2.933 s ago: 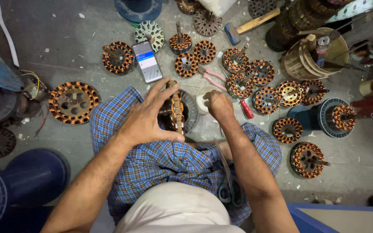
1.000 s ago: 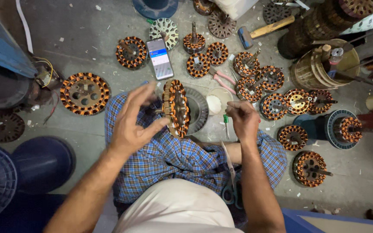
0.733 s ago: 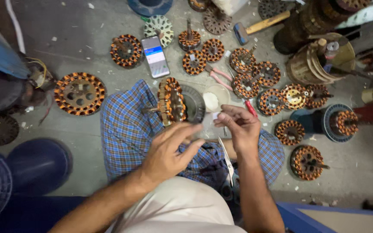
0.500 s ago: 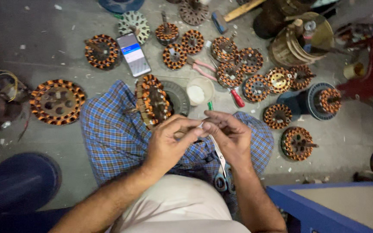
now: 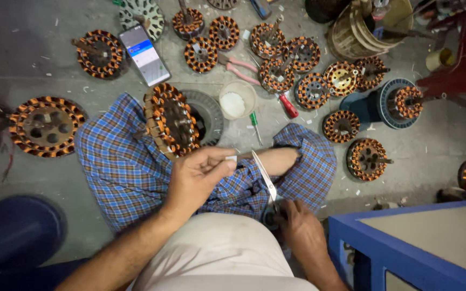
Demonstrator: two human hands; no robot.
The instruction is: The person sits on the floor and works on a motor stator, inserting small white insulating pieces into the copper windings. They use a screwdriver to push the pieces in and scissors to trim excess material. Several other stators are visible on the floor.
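1. A small white piece (image 5: 232, 158) is pinched between thumb and fingertips of the left hand (image 5: 198, 175), above the checked lap.
2. The scissors (image 5: 265, 178) are gripped at their handles by the right hand (image 5: 297, 226), fingers closed; the blades point up toward the white piece, just beside it.
3. A wound stator (image 5: 171, 119) is propped on the left knee, near a white cup (image 5: 237, 100).
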